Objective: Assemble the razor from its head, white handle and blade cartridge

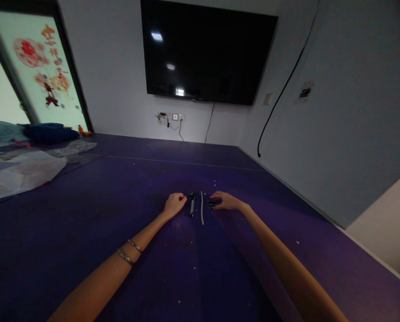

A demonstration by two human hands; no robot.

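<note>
Your bare forearms (95, 281) lie nearest, reaching in from seven and five o'clock over a broad purple flat surface (153, 273); two silver-coloured bracelets (125, 256) circle the left one. Take the thin, slightly curved grey strip (202, 208) as the clock's centre: it lies lengthwise between your hands, touched by neither. At nine o'clock, just beside it, lies a narrow black-and-grey long piece (192, 205); beyond that your left hand (175, 204) rests with fingers curled, and you cannot tell whether they hold anything. At three o'clock your right hand (227, 201) has thumb and fingers parted around some small dark pieces (211, 204); whether it grips them is unclear. Your hands are apart. The step looks like handling those small pieces; picking one out would call for a careful fingertip pinch, without nudging the strip.
</note>
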